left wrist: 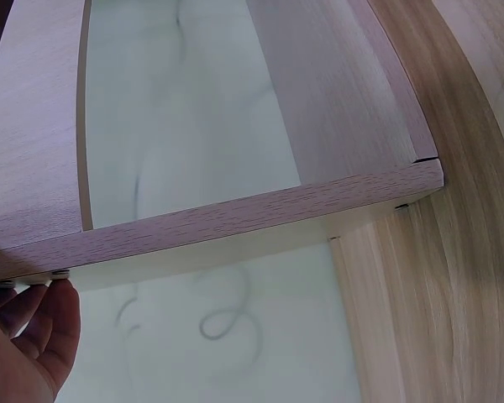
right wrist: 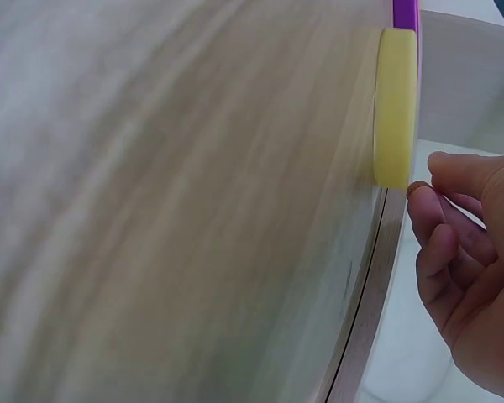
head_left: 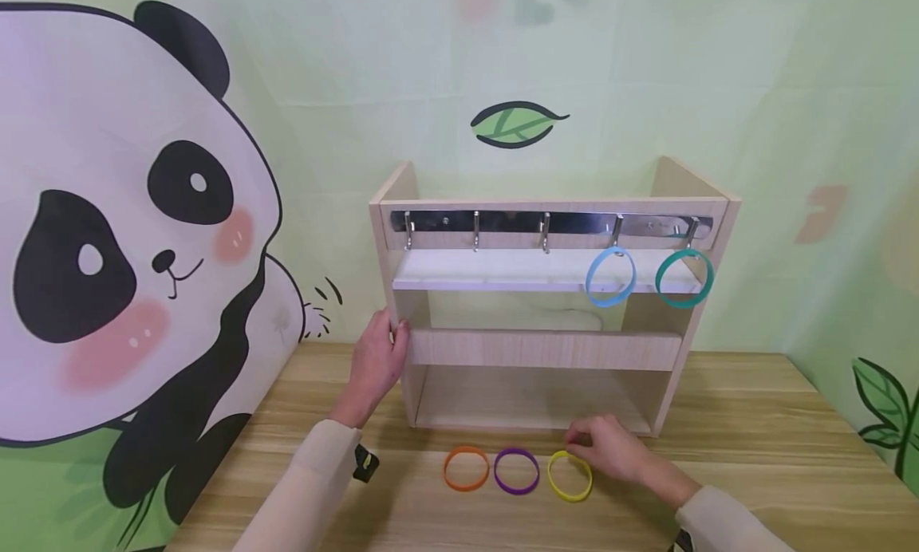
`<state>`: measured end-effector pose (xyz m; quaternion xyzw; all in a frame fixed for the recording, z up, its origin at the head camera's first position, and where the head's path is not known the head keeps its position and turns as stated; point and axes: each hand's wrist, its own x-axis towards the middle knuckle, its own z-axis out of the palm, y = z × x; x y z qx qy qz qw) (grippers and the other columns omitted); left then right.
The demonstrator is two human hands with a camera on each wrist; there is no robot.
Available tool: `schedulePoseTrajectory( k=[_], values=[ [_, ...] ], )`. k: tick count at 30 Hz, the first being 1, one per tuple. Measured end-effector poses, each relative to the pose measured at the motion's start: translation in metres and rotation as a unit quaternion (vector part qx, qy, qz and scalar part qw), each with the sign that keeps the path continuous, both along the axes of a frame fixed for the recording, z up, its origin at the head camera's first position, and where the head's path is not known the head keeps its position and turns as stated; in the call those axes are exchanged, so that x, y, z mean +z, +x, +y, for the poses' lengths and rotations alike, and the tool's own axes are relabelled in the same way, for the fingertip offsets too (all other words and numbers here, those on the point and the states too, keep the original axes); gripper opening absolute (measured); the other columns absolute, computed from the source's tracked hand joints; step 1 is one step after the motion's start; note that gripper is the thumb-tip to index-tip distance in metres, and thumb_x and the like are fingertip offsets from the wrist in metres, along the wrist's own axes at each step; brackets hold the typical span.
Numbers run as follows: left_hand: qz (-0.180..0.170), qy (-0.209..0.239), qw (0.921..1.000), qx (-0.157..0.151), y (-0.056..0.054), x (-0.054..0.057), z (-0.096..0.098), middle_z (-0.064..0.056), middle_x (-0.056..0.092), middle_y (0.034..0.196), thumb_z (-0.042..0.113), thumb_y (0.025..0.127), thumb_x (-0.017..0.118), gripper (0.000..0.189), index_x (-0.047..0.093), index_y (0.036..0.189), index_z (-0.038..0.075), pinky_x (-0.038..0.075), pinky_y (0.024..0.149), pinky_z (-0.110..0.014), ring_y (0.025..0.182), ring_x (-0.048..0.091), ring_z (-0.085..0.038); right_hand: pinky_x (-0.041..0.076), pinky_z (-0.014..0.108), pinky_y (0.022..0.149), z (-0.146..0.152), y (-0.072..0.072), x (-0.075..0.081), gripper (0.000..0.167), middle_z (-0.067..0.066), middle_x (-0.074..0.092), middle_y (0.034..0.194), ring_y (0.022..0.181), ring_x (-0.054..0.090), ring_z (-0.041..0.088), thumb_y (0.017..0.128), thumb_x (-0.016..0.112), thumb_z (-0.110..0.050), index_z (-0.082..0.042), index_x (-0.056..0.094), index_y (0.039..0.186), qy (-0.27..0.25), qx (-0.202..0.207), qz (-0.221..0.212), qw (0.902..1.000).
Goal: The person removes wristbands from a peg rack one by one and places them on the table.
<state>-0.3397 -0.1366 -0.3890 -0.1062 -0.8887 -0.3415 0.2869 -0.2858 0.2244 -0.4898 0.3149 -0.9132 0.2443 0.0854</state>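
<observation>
Here, the left hand (head_left: 375, 359) grips the wooden hook rack (head_left: 546, 350) by its side. On the worktop (head_left: 754, 448) lie an orange wristband (head_left: 466, 488), a purple wristband (head_left: 517, 492) and a yellow wristband (right wrist: 395, 109), with the right hand (head_left: 609, 448) curled at its far edge; whether it pinches the band, I cannot quite tell.

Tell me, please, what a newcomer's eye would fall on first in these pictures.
The large printed panda filling the left of the head view would probably come first. Next, the wooden rack at centre, with a blue ring and a green ring on its two rightmost hooks. Before it on the table lie an orange ring, a purple ring and a yellow ring, the right hand at the last.
</observation>
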Motion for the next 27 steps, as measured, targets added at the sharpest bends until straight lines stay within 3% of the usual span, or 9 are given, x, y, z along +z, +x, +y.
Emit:
schedulePoseTrajectory(
  k=[9, 15, 20, 27],
  values=[
    [-0.008, 0.000, 1.0000, 0.002, 0.000, 0.001, 0.001, -0.013, 0.055, 0.101, 0.025, 0.099, 0.042, 0.029, 0.053, 0.114, 0.003, 0.051, 0.072, -0.043, 0.086, 0.057, -0.027, 0.052, 0.034, 0.072, 0.004, 0.003, 0.004, 0.005, -0.005, 0.069, 0.082, 0.077, 0.064, 0.013, 0.080, 0.074, -0.012, -0.013, 0.072, 0.084, -0.020, -0.010, 0.000, 0.9997],
    [-0.010, 0.002, 0.9999, -0.001, 0.000, 0.001, 0.000, -0.013, 0.055, 0.104, 0.024, 0.099, 0.042, 0.029, 0.053, 0.116, 0.003, 0.051, 0.072, -0.042, 0.087, 0.057, -0.027, 0.049, 0.025, 0.062, 0.006, 0.007, 0.007, 0.005, -0.006, 0.068, 0.081, 0.068, 0.058, 0.004, 0.080, 0.074, -0.011, -0.014, 0.071, 0.083, -0.043, 0.000, -0.004, 0.9991],
    [-0.009, -0.001, 1.0000, -0.001, 0.001, 0.000, 0.000, -0.013, 0.055, 0.104, 0.024, 0.099, 0.042, 0.029, 0.053, 0.115, 0.002, 0.051, 0.072, -0.042, 0.087, 0.057, -0.027, 0.046, 0.020, 0.055, 0.004, 0.014, 0.016, 0.005, -0.007, 0.067, 0.079, 0.062, 0.053, 0.000, 0.079, 0.074, -0.008, -0.010, 0.071, 0.083, -0.065, 0.009, -0.009, 0.9978],
    [-0.003, -0.001, 1.0000, 0.000, 0.001, 0.001, 0.000, -0.014, 0.055, 0.104, 0.023, 0.099, 0.043, 0.027, 0.053, 0.113, 0.002, 0.050, 0.072, -0.042, 0.086, 0.057, -0.027, 0.046, 0.020, 0.053, 0.002, 0.022, 0.035, 0.004, -0.009, 0.066, 0.077, 0.061, 0.053, -0.001, 0.079, 0.074, -0.010, -0.011, 0.071, 0.082, -0.071, -0.014, 0.011, 0.9973]
  ],
)
